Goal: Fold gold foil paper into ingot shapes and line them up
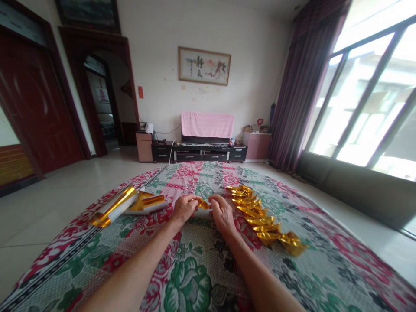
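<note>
- The left hand (185, 209) comes in from seven o'clock; its grip is closed to a pinch, thumb and finger together on the near-left end of the small gold foil piece (203, 204).
- The right hand (222, 213) comes in from five o'clock, fingers bent, its tips at the foil's other end; whether this grip pinches or only touches, I cannot tell.
- That foil lies right between the two grips, long axis roughly nine to three o'clock, dipping a little towards four; neither hand is clearly nearer.
- Under both hands spreads the flowered cloth (188, 281).
- From the foil, the row of folded gold pieces (255, 211) runs from just above three o'clock round to four, nearest the right hand and apart from it.
- At nine o'clock, on the left hand's side, lie a curled gold sheet (113, 206), its axis eight to two, and a second curled sheet (146, 203) just beside it.
- Farther off, at twelve, stands a black cabinet (191, 157), drawers shut, contents hidden.
</note>
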{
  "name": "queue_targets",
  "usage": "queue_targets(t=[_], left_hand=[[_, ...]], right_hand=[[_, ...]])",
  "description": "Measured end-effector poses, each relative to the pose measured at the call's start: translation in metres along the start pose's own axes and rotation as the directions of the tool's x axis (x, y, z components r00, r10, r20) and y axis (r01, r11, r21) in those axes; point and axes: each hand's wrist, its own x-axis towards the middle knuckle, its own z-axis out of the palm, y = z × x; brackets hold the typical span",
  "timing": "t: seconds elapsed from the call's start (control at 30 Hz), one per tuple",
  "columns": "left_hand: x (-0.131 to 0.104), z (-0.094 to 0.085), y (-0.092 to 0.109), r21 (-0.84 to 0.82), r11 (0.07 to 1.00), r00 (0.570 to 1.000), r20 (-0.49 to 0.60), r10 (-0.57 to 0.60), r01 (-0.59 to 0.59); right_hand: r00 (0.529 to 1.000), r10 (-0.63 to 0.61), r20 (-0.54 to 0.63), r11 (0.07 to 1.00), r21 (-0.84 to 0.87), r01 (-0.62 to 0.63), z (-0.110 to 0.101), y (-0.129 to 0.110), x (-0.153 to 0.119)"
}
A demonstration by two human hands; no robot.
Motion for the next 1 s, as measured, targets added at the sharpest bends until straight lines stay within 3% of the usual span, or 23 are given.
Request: queue_targets(t=[0.17,0.37,0.5,0.67,0.9,1.0], left_hand=[[0.0,-0.002,-0.003,0.211,0.954,0.973,-0.048,0.226,-0.212],[-0.003,-0.001,0.0,0.23,0.925,0.941,-0.082,0.329,-0.304],[-0.005,0.0,0.001,0.156,0.942,0.946,-0.087,0.311,-0.296],[-0.007,0.003,0.004,0.118,0.98,0.984,-0.05,0.169,-0.162],[-0.01,0.008,0.009,0.223,0.944,0.97,0.034,0.24,-0.241],[-0.009,0.008,0.007,0.201,0.953,0.973,0.0,0.23,-0.225]], right_hand=[[0.999,0.004,0.032,0.999,-0.052,-0.002,0.001,-0.006,-0.001],[0.999,0.008,0.038,0.994,-0.108,-0.004,0.005,-0.002,-0.002],[0.998,0.051,0.027,0.989,-0.137,-0.047,0.006,0.003,0.0],[0.987,0.151,-0.048,0.987,-0.043,-0.153,0.008,0.016,0.006],[0.985,0.17,-0.008,0.976,0.137,-0.167,0.011,0.02,0.007],[0.986,0.167,0.003,0.975,0.148,-0.165,0.01,0.015,0.006]])
